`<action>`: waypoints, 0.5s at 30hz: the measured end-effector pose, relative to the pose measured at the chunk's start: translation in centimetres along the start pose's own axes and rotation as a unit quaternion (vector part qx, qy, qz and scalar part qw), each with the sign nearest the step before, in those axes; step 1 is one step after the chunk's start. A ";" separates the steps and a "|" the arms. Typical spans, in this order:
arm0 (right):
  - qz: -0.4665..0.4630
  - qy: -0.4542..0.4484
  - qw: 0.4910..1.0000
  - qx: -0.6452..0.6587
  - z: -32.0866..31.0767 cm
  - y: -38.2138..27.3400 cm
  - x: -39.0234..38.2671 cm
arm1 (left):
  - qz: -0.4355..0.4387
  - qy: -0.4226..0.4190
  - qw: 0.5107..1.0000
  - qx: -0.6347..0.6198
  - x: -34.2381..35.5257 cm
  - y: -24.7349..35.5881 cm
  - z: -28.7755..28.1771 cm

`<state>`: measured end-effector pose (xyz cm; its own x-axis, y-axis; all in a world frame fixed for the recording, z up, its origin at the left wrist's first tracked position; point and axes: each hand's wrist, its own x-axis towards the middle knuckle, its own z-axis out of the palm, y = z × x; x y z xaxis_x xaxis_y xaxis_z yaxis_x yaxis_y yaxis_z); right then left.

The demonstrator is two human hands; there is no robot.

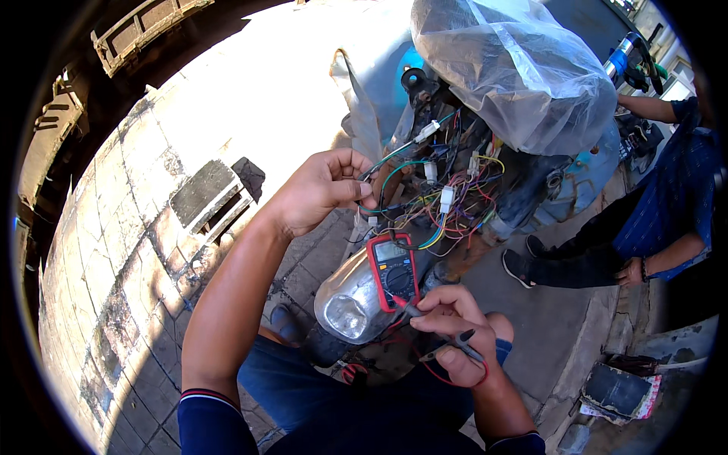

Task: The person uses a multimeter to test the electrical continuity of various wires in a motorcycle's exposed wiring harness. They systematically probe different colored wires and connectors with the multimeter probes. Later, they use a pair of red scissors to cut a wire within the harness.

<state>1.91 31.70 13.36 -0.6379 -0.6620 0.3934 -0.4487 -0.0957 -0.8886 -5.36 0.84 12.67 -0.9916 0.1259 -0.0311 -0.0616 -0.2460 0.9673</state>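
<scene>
My left hand (326, 189) is closed in a pinch on a thin dark-green wire (379, 208) at the left side of a tangled wiring harness (462, 193). White plug connectors (447, 199) hang among the coloured wires. Below them a red-cased multimeter (393, 271) leans on a dented silvery metal housing (345, 312), its dial facing me. My right hand (455, 341) grips a red test probe (406, 306) between thumb and fingers, its tip by the meter's lower edge. A dark grey tool (472, 347), its kind unclear, also lies in that hand, beside a looped red lead.
Clear plastic sheeting (523, 68) wraps a bulky part above the wires. At the right stands another person in a blue shirt (660, 197). A low block-like stool (208, 196) sits on the paving to the left; a dark book-like object (618, 390) lies at lower right.
</scene>
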 end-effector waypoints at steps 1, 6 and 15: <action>0.000 0.009 1.000 0.014 0.2 0.1 0.3 | 0.005 0.002 1.000 -0.010 -0.1 -0.4 0.1; 0.082 0.085 0.984 0.132 2.4 0.9 2.3 | 0.011 0.020 1.000 0.003 0.0 -1.7 0.1; 0.181 0.158 0.931 0.276 4.0 1.4 6.4 | -0.024 0.014 0.993 -0.115 -0.9 -1.5 -0.2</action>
<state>-0.35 24.36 13.70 -0.8759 -0.4822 0.0170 0.1656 -0.3333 -0.9282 -4.41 0.93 11.16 -0.9895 0.1165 -0.0858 -0.1299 -0.4545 0.8812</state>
